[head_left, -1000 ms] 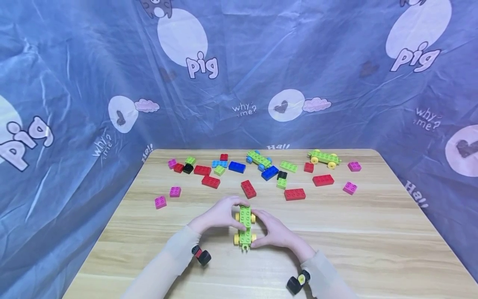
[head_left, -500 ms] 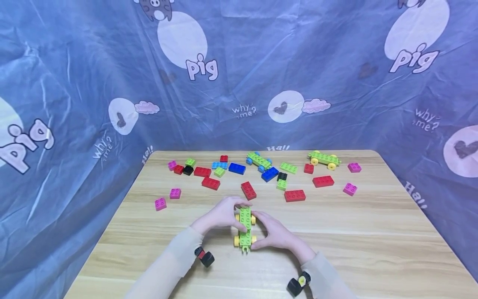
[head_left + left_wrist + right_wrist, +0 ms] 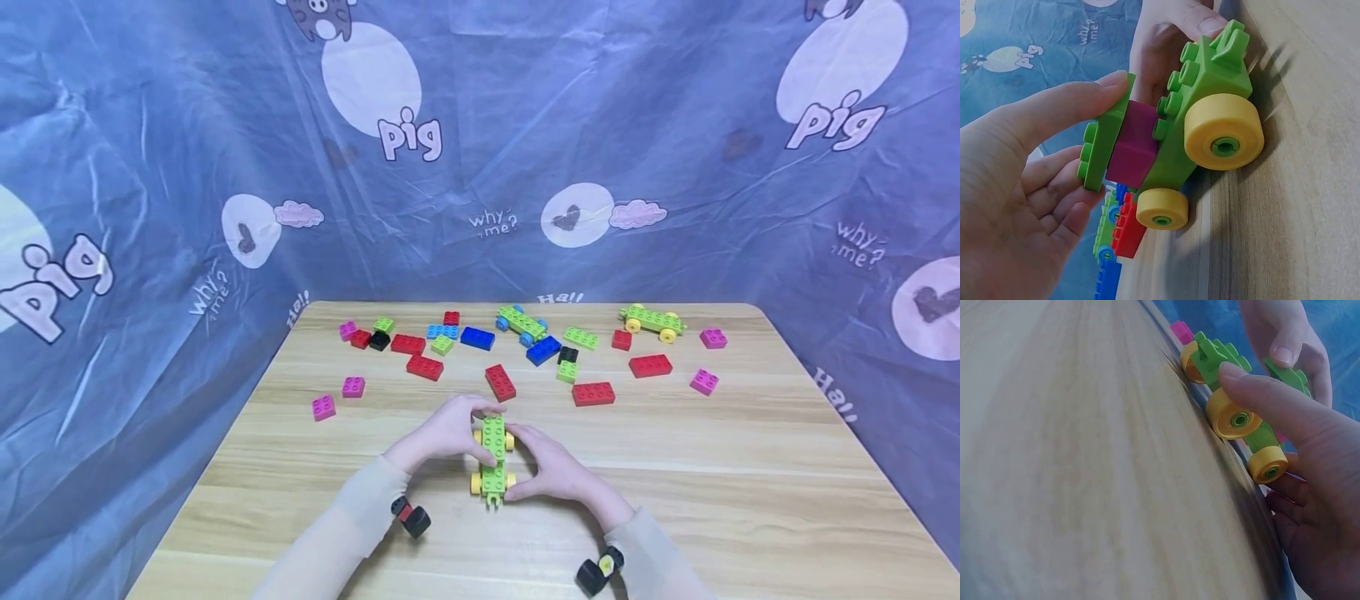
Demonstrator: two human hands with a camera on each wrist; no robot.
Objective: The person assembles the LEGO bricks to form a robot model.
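A green toy car base (image 3: 492,482) with yellow wheels stands on the table in front of me. On its studs sits a magenta brick (image 3: 1133,142), capped by a thin green brick (image 3: 1104,144) that looks slightly tilted in the left wrist view. My left hand (image 3: 452,429) pinches this green brick at its two ends, thumb at the near end. From the right, my right hand (image 3: 557,467) grips the car base, with the thumb near the hitch end and fingers by the far wheel (image 3: 1267,464). The magenta brick is hidden from above.
Behind the hands lie scattered bricks, among them a red brick (image 3: 500,382), a blue brick (image 3: 477,337) and a magenta brick (image 3: 353,387). Farther back stand a blue-wheeled car base (image 3: 521,322) and a yellow-wheeled one (image 3: 654,320). A blue printed cloth (image 3: 420,250) encloses the table.
Both hands keep their hold on the car base and the green brick. The head view shifts very slightly; nothing else visibly moves.
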